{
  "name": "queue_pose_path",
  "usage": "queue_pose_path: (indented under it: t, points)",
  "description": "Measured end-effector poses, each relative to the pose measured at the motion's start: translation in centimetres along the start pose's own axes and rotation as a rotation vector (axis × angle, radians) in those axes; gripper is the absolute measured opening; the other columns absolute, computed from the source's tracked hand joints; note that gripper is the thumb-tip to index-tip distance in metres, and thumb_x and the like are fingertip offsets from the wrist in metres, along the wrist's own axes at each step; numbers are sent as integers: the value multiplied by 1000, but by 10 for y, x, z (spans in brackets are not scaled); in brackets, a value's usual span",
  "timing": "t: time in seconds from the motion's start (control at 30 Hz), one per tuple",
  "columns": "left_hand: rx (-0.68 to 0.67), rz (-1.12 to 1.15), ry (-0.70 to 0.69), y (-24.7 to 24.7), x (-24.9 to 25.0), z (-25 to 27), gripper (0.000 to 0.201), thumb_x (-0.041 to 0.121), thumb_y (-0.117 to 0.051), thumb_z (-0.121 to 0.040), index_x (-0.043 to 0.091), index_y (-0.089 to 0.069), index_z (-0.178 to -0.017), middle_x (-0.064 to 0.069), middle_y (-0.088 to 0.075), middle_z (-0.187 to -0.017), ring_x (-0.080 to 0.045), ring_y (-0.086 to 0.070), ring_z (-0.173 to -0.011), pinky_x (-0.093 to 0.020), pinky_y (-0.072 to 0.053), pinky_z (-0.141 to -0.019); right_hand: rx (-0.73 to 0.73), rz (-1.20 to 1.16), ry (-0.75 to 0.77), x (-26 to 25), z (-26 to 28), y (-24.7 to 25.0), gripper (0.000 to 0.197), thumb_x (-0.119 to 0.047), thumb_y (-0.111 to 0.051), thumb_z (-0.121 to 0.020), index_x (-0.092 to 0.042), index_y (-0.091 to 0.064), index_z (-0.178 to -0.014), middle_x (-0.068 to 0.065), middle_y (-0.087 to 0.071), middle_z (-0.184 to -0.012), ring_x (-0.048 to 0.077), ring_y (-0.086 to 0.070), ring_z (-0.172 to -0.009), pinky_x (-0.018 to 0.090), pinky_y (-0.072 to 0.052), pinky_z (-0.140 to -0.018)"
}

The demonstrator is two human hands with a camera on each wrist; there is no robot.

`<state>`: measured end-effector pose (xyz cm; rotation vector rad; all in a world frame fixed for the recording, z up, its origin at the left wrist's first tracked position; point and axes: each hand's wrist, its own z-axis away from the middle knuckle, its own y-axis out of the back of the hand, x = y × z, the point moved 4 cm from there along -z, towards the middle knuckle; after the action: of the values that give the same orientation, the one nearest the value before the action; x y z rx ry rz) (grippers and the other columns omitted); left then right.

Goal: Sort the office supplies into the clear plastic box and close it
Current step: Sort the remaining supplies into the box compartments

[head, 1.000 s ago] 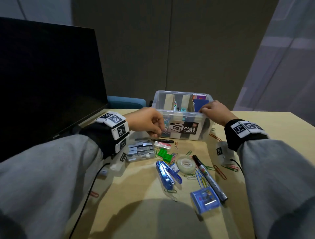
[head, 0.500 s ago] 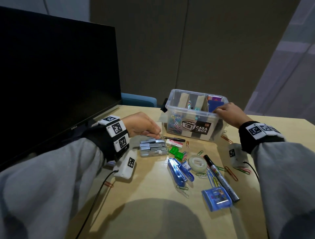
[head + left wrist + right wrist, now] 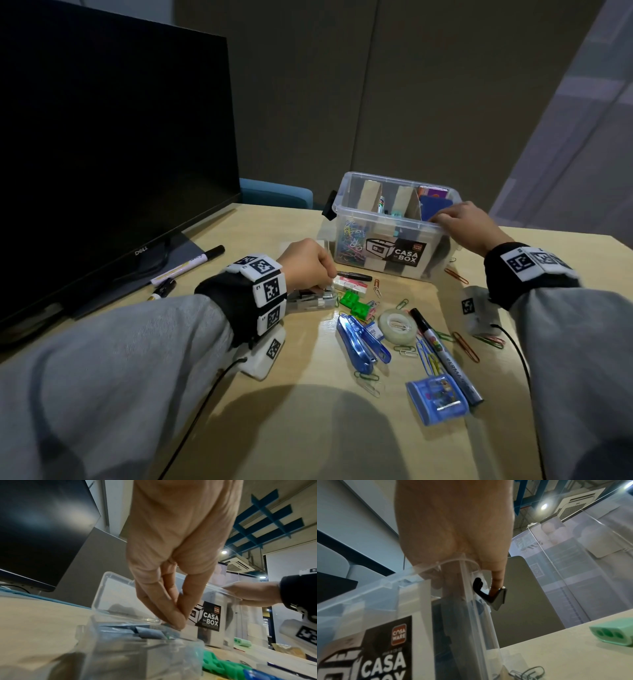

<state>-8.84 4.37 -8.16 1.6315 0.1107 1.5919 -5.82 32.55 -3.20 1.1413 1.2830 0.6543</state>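
The clear plastic box (image 3: 387,224) with a "CASA BOX" label stands open at the far middle of the table, cardboard dividers and coloured paper clips inside. My right hand (image 3: 442,219) grips its right front rim (image 3: 412,570), fingers curled over the edge and one finger (image 3: 496,580) by the black side latch (image 3: 481,589). My left hand (image 3: 330,278) is down at a small clear case (image 3: 313,301) left of the box. Its fingertips (image 3: 175,619) pinch together at the far corner of that case (image 3: 120,649), whose lid stands up. What lies between them is hidden.
Loose on the table: black pen (image 3: 354,275), white packet (image 3: 349,284), green clips (image 3: 354,303), blue stapler (image 3: 359,342), tape roll (image 3: 397,325), black marker (image 3: 445,356), blue case (image 3: 436,399), several paper clips. A dark monitor (image 3: 102,154) fills the left, markers (image 3: 188,265) lying at its base.
My left hand has come away from the box's front left wall and dropped to the small clear case. My right hand has stayed on the box rim.
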Motion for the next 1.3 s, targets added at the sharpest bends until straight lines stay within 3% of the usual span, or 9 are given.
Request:
queue_pose_path:
  t: [0.2,0.43,0.57,0.7,0.87,1.0,1.1,1.17,1.3]
  points:
    - [71,-94,26,-5,1,-6,23,-2,-69,-81,20,-71,-74,1,-69,-87,-16,-64,-90,-30,-54,-80,6,4,11,1,1,1,28,-25,-41,-100,-23,-68,-97,8,-64,-111,25,-51,-112,48,-44,-99]
    - [127,-144,48,-9,2,-4,23,-5,-68,-76,17,-66,-73,8,-61,-75,-14,-58,-82,-27,-47,-69,8,-17,8,1,2,0,28,-27,-42,-100,-22,-69,-98,7,-63,-111,24,-50,-114,48,-44,-100]
    - [155,-173,92,-13,1,-4,21,-5,-68,-76,16,-64,-76,1,-63,-82,-18,-59,-86,-28,-46,-67,28,-9,11,0,3,1,32,-26,-40,-101,-16,-70,-102,7,-62,-111,20,-44,-115,38,-39,-96]
    - [169,-163,116,-16,2,-7,18,-5,-64,-76,13,-63,-75,-10,-68,-93,-26,-65,-90,-39,-58,-79,37,0,19,0,3,0,34,-25,-39,-101,-13,-70,-103,9,-62,-110,15,-39,-107,32,-34,-87]
    - [151,-179,128,-18,3,-10,15,-8,-64,-73,7,-64,-76,-14,-69,-90,-30,-68,-86,-45,-59,-79,44,-24,17,0,3,0,33,-25,-40,-101,-12,-70,-101,8,-62,-107,17,-44,-109,34,-38,-90]
    - [105,-319,98,-22,5,-11,15,-3,-62,-78,3,-69,-90,-14,-69,-96,-27,-66,-91,-35,-54,-76,49,-31,12,2,2,-1,34,-26,-40,-100,-10,-70,-101,9,-62,-107,19,-44,-111,34,-39,-88]
    - [77,-404,78,-25,8,-11,16,-1,-58,-83,2,-69,-94,-14,-68,-98,-27,-64,-94,-32,-49,-70,57,-27,12,2,1,-2,34,-25,-40,-100,-10,-70,-104,8,-61,-108,15,-40,-107,33,-35,-85]
    - [70,-422,69,-26,8,-13,17,-2,-56,-82,1,-70,-93,-14,-68,-97,-27,-64,-94,-34,-52,-74,60,-26,19,2,1,-2,34,-25,-39,-101,-11,-70,-104,8,-62,-109,16,-41,-108,33,-35,-86]
    - [81,-483,-125,-27,21,-16,11,2,-61,-84,10,-67,-87,-6,-65,-97,-23,-60,-95,-34,-52,-81,58,-16,28,1,2,-1,36,-25,-38,-101,-9,-70,-105,7,-61,-110,15,-39,-107,32,-32,-87]
